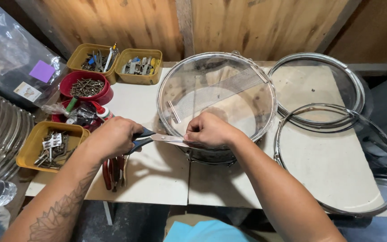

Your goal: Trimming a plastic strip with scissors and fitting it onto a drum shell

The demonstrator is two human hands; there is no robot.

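- Gripping the dark handles of a pair of scissors (pixel 157 138): left hand (pixel 112 136), fingers (pixel 128 134) curled shut through and around the loops, blades pointing right.
- Pinching something at the blade tips: right hand (pixel 209 130), fingers (pixel 193 134) pressed together at the near rim of the snare drum (pixel 218 101); too small and hidden to tell what is held, perhaps a cord or strap end.
- Judged as mid-cut: blades nearly closed, no severed piece visible, so cut apparently not yet finished.
- Sitting bottom-up on the pale desk (pixel 157 172): drum with clear head, metal hoop, strip of snare wires (pixel 218 92) running diagonally across.
- Lying to the right, overlapping: two loose hoops with clear heads (pixel 319 85) (pixel 337 161).
- Resting below the left wrist: red-handled pliers (pixel 113 172).
- Lining the left edge: yellow trays of hardware (pixel 50 145) (pixel 139 66), red bowl of screws (pixel 86 87), glue bottle (pixel 101 111).
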